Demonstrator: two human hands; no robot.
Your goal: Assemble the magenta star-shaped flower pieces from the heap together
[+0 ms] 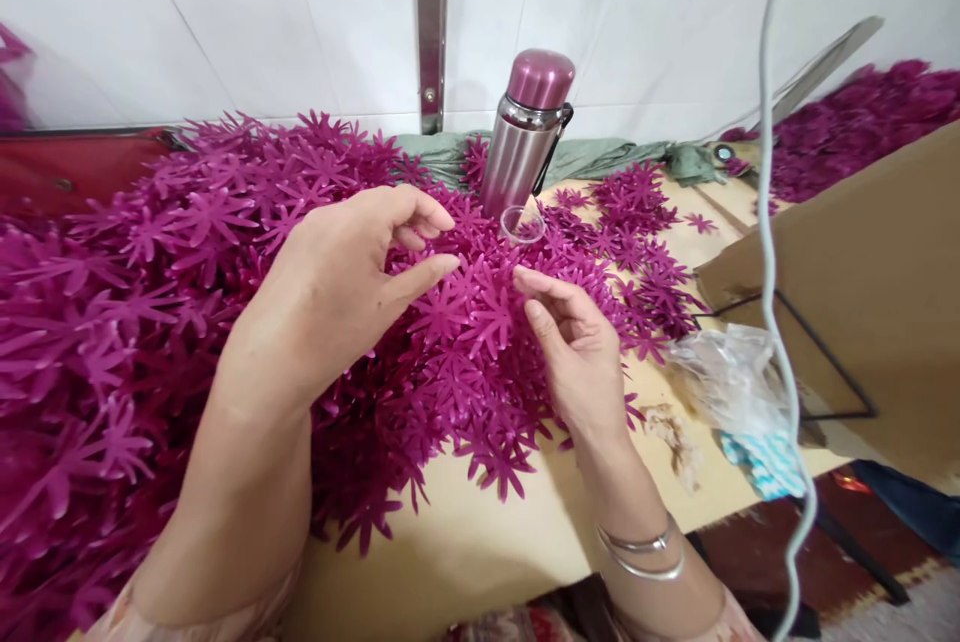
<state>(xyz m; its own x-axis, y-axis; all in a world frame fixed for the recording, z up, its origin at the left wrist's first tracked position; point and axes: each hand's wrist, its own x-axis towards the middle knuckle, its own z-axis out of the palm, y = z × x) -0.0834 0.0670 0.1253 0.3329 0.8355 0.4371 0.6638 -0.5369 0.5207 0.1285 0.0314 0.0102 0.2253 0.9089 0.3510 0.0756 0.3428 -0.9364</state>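
My left hand hovers over the heap of purple plastic flowers, fingers loosely spread, thumb and forefinger apart. My right hand sits at 3 o'clock of it, fingers close together with the tips on the petals; I cannot tell if they pinch one. The flowers look light, thin and bendy, so I'd take one by its centre. The steel flask stands on the tabletop at 12 o'clock. No readable writing anywhere.
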